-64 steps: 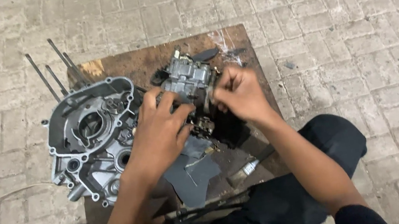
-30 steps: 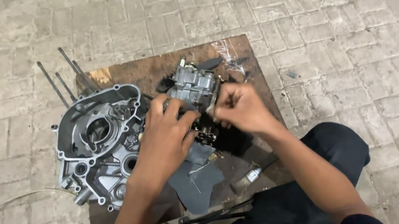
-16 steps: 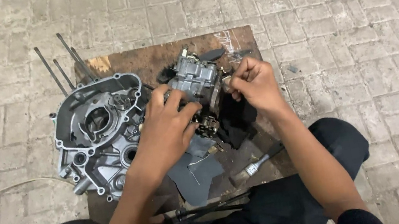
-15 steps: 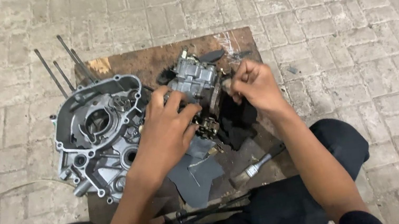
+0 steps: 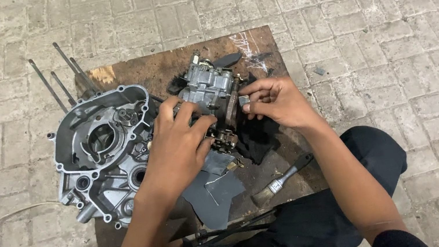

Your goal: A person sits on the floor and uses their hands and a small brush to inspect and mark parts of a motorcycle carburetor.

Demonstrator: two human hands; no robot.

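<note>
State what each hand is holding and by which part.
The left hand grips the grey metal carburetor over its near side, steadying it on the wooden board. The right hand pinches at its right end; whether it holds a separate small part cannot be told.

Bench (image 5: 163,65): far strip behind carburetor (image 5: 208,87) bare, passable. Left side blocked by engine crankcase (image 5: 101,154) with long studs (image 5: 57,79) projecting beyond the edge. Near right: brush (image 5: 281,181) and grey sheet (image 5: 215,191) lie flat; black cloth (image 5: 257,138) just beside carburetor. Paved floor (image 5: 392,25) to the right open.
</note>
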